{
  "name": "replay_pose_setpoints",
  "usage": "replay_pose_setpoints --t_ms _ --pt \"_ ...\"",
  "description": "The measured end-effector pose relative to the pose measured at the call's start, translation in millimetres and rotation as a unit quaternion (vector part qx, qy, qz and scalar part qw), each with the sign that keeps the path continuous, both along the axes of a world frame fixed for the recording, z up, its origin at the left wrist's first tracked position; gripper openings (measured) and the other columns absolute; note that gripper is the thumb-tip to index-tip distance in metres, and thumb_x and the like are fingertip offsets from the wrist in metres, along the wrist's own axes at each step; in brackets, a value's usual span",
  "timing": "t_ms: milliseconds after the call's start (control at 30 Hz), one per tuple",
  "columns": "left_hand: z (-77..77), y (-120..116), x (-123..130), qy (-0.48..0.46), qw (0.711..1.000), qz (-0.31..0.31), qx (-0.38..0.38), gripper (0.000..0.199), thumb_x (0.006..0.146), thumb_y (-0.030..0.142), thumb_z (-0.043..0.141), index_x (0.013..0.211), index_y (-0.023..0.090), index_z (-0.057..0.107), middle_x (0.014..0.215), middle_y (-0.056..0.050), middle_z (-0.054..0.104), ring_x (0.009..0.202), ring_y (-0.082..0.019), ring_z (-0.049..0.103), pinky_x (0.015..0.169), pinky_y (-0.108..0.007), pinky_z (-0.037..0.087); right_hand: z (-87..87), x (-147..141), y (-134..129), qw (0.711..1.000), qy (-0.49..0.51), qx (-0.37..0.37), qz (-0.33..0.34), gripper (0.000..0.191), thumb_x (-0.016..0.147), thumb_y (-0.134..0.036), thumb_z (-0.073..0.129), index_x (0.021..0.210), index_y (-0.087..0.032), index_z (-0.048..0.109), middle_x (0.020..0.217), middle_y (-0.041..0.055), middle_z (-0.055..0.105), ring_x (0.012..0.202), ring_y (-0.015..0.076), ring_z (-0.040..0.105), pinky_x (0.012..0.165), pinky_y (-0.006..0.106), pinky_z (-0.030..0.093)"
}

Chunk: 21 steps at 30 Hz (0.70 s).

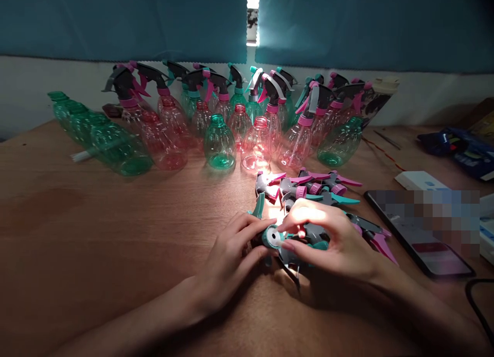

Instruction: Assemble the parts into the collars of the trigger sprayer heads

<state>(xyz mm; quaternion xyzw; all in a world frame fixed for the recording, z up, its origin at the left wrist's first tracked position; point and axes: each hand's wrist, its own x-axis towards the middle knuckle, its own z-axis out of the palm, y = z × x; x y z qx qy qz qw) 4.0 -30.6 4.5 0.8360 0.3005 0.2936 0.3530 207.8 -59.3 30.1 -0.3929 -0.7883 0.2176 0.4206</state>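
Note:
Near the middle of the table, my left hand (235, 251) is closed around a dark spray head with a teal collar (272, 236). The collar's white inner disc with a dark hole faces up toward the camera. My right hand (332, 238) has its thumb and index finger bent at the right side of that collar; whether they hold some small part is too unclear to tell. More loose spray heads (297, 184), grey with pink or teal triggers, lie behind and under my right hand.
Behind stand green bottles (219, 146) and pink bottles (257, 148), several with spray heads on. A phone (420, 238) lies at the right beside a white device (422, 180). A black cable (473, 300) curves at the lower right edge.

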Motion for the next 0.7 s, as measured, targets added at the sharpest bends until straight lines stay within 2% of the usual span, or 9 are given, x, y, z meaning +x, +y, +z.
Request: replay_pose_setpoints --t_ms 133,467,600,700 --pt "-1.9 0.2 -1.4 -0.001 1.0 -0.009 0.027 0.039 0.087 0.008 0.054 0.124 0.021 0.055 0.1 -0.004 0.057 0.088 -0.016 0.056 0.078 -0.031 0.05 0.2 0.2 -0.2 0.998 -0.056 -0.033 -0.007 0.005 0.082 -0.016 0.063 0.084 -0.014 0.066 0.079 0.0048 0.065 0.071 0.014 0.057 0.063 0.028 0.045" --pt "-2.8 2.1 -3.7 0.015 0.997 -0.011 0.073 0.041 0.087 0.006 0.054 0.125 0.019 0.054 0.102 -0.005 0.056 0.094 -0.017 0.054 0.084 -0.031 0.048 1.9 6.2 1.3 0.993 -0.112 -0.032 -0.001 0.011 0.078 -0.015 0.065 0.089 -0.017 0.065 0.084 0.0039 0.062 0.078 0.0163 0.058 0.071 0.029 0.047" --pt "-3.2 1.9 -4.1 0.011 0.996 -0.008 0.087 0.039 0.088 0.006 0.053 0.124 0.02 0.054 0.102 -0.004 0.056 0.094 -0.017 0.054 0.084 -0.03 0.048 -1.8 5.5 1.0 0.994 -0.11 -0.01 -0.011 0.014 0.077 -0.014 0.067 0.091 -0.017 0.064 0.087 0.0028 0.064 0.079 0.0145 0.058 0.07 0.026 0.046" --pt "-3.3 1.8 -3.7 0.008 0.995 -0.007 0.095 0.037 0.088 0.007 0.053 0.123 0.019 0.054 0.103 -0.005 0.056 0.095 -0.017 0.054 0.084 -0.03 0.048 -4.6 3.4 -0.9 0.992 -0.115 0.02 -0.037 0.013 0.077 -0.016 0.068 0.09 -0.017 0.066 0.08 0.0008 0.065 0.073 0.0134 0.056 0.065 0.025 0.044"
